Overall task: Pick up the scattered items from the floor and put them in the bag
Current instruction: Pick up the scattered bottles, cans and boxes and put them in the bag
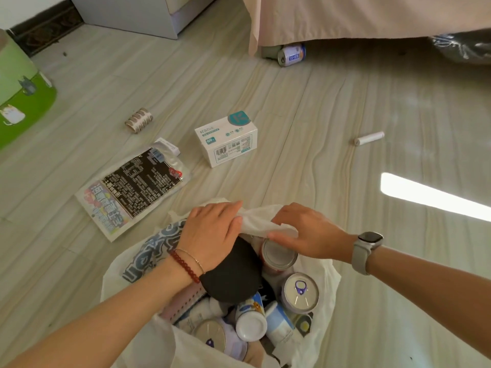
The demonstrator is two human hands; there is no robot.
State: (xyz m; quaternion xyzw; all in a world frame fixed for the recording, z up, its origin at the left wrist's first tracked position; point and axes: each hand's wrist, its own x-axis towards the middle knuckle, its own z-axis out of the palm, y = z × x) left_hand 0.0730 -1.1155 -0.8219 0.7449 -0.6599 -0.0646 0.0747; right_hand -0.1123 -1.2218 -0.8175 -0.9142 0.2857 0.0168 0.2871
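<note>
Lower centre of the frame: left hand [212,227] and right hand [305,232] both pinch the far rim of a white plastic bag [119,274] full of cans. Nearest scattered item — a flat printed foil pouch [132,189] — lies upper left, closest to the left hand, long axis diagonal.

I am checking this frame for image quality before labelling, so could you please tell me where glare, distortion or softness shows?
Head view: a blown-out strip of sunlight lies across the pale wood-grain floor at right; wide-angle bending curves the floorboards toward the edges; the blue-and-white can lying under the pink bed skirt is soft, its label unreadable; both hands gripping the white plastic bag are reasonably sharp.
</note>
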